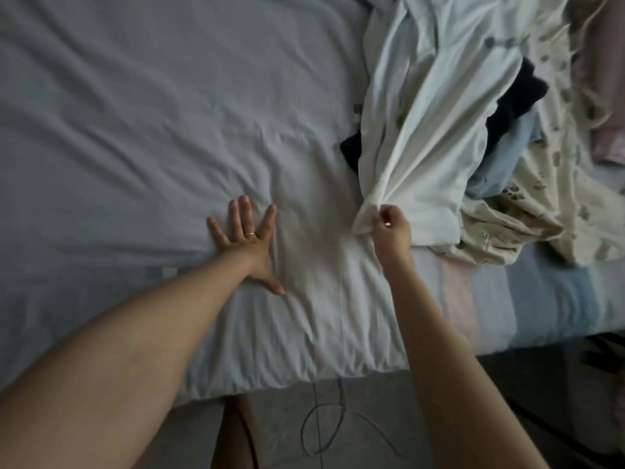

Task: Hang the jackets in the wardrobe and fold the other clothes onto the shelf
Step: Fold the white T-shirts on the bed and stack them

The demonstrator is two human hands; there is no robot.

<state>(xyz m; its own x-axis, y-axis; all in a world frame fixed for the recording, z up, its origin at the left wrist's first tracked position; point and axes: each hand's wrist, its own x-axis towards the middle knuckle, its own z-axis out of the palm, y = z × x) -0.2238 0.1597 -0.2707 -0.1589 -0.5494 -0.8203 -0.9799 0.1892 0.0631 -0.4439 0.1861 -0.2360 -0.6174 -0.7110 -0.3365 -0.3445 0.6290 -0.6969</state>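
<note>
A white garment lies stretched across a heap of clothes on the right side of the bed. My right hand pinches its near corner, and the cloth is drawn taut toward me. Under and beside it in the heap are a black piece, a light blue piece and a cream patterned cloth. My left hand lies flat with spread fingers on the pale sheet, holding nothing. No wardrobe or shelf is in view.
The bed's near edge runs across the lower frame, with a striped cover at the right. Tiled floor with a thin looped cable lies below. Something pinkish sits at the far right.
</note>
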